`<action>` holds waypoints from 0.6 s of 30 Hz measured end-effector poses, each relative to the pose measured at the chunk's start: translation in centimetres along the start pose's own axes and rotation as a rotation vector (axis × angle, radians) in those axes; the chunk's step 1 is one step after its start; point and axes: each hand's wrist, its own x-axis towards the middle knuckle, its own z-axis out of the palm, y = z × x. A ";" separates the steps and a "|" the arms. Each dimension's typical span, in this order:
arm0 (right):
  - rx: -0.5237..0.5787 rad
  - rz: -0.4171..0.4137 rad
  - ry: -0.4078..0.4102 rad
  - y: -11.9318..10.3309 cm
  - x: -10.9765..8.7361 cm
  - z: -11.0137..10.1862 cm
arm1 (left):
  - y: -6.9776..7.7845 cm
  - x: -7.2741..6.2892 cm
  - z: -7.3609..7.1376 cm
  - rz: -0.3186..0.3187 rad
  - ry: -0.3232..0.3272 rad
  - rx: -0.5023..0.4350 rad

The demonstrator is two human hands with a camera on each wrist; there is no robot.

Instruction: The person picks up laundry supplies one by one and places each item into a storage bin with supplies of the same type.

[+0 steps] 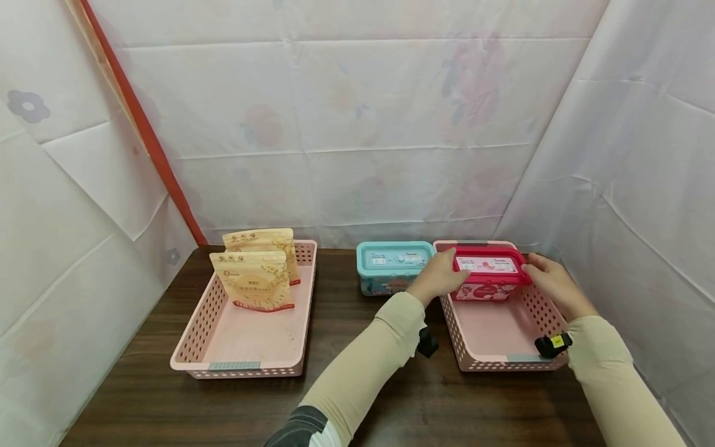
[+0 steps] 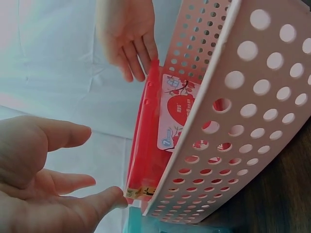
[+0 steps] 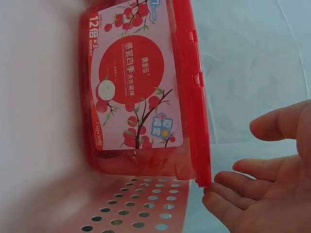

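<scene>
A red lidded box of laundry capsules (image 1: 485,273) stands at the back of the right pink basket (image 1: 491,338), its lid above the rim. At the box's left end is my left hand (image 1: 438,274); in the left wrist view its fingers are spread, one fingertip (image 2: 116,196) at the lid's corner. My right hand (image 1: 553,285) is at the other end; its fingers (image 3: 238,187) are loosely extended, with the tips at the lid's edge in the right wrist view. Neither hand curls round the box. A teal lidded box (image 1: 393,264) stands on the table left of this basket.
A second pink basket (image 1: 262,347) on the left holds two yellow pouches (image 1: 254,282) standing at its back. Both baskets rest on a dark wooden table (image 1: 363,347). White patterned sheets (image 1: 357,124) hang behind and at both sides.
</scene>
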 end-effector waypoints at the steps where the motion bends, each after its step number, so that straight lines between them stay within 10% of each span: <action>1: 0.004 -0.006 -0.001 -0.1 0.0 0.0 | 0.0 0.0 -0.1 0.002 -0.001 0.004; 18: -0.059 -0.073 0.049 -1.4 -0.2 1.1 | -1.6 -0.6 -3.0 -0.014 0.076 -0.102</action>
